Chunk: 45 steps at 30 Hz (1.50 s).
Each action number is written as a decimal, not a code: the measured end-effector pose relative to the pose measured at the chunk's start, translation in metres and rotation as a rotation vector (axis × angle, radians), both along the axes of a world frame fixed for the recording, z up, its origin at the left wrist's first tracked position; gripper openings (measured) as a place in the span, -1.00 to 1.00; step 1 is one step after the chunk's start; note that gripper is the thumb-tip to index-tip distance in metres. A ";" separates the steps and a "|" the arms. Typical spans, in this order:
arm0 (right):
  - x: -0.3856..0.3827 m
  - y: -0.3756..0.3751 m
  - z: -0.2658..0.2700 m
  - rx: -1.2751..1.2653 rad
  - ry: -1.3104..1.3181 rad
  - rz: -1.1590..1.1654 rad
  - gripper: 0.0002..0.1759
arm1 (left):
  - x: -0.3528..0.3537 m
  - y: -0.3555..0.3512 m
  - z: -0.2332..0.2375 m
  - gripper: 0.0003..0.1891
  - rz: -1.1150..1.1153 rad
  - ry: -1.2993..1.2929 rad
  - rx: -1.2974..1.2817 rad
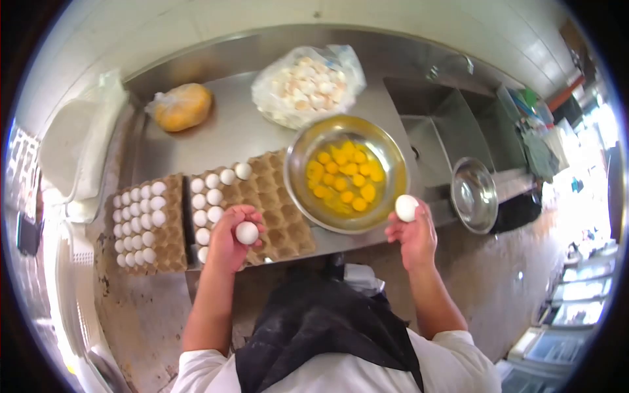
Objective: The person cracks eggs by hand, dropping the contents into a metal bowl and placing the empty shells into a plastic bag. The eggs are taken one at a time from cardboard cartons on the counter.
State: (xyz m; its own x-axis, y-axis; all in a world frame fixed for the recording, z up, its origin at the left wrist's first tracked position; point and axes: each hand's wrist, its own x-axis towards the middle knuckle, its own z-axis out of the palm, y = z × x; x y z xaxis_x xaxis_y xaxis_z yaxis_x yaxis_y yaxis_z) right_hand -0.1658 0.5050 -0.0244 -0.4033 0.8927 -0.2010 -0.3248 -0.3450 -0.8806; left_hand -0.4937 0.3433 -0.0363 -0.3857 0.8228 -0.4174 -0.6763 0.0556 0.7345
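My left hand (229,239) is closed around a white egg (247,233), above the front of the nearer cardboard egg tray (282,209). That tray still carries white eggs along its left side and far edge; its other cups are bare. In my right hand (415,239) is another whole white egg (406,208), just right of the rim of a large steel bowl (395,154). Several yellow yolks (344,173) lie in clear egg white inside the bowl. A second egg tray (171,229), farther left, holds rows of white eggs.
Behind the bowl stands a clear plastic bag (268,92) full of broken eggshells. A tied bag of something orange-yellow (183,108) lies at the back left. To the right are a double sink (439,134) and another steel bowl (475,196).
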 end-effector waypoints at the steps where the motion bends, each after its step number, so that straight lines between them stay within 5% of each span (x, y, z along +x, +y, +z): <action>1: 0.018 -0.009 -0.010 0.161 -0.150 -0.240 -0.61 | 0.003 0.006 0.001 -0.73 -0.039 0.047 0.002; 3: 0.053 -0.022 -0.060 0.309 -0.387 -0.406 -0.59 | 0.014 0.020 0.010 -0.72 -0.081 0.101 -0.032; 5: 0.083 -0.028 -0.109 0.785 -0.834 -0.415 -0.48 | 0.022 0.032 0.015 -0.71 -0.162 0.156 -0.029; 6: 0.086 -0.037 -0.106 0.687 -0.912 -0.354 -0.44 | 0.026 0.037 0.017 -0.72 -0.177 0.165 -0.035; 12: 0.079 -0.029 -0.111 0.983 -0.987 -0.504 -0.48 | 0.046 0.052 0.020 -0.70 -0.303 0.254 -0.054; 18: 0.082 -0.015 -0.114 0.998 -1.066 -0.391 -0.45 | 0.054 0.059 0.016 -0.68 -0.419 0.322 -0.023; 23: 0.030 0.003 -0.062 0.726 -0.602 -0.362 -0.49 | 0.070 0.082 0.012 -0.55 -0.522 0.521 0.027; 25: 0.007 0.014 -0.017 0.020 -0.111 0.007 -0.51 | 0.081 0.098 0.020 -0.49 -0.527 0.605 0.036; 28: -0.019 0.037 -0.001 -0.159 0.011 0.272 -0.46 | 0.097 0.121 0.029 -0.48 -0.441 0.889 0.170; 38: -0.071 0.062 -0.010 0.065 -0.241 0.400 -0.51 | 0.096 0.146 0.029 -0.61 -0.251 1.365 0.181; 45: -0.078 0.069 -0.016 0.073 -0.301 0.393 -0.56 | 0.100 0.154 0.020 -0.59 -0.217 1.424 0.122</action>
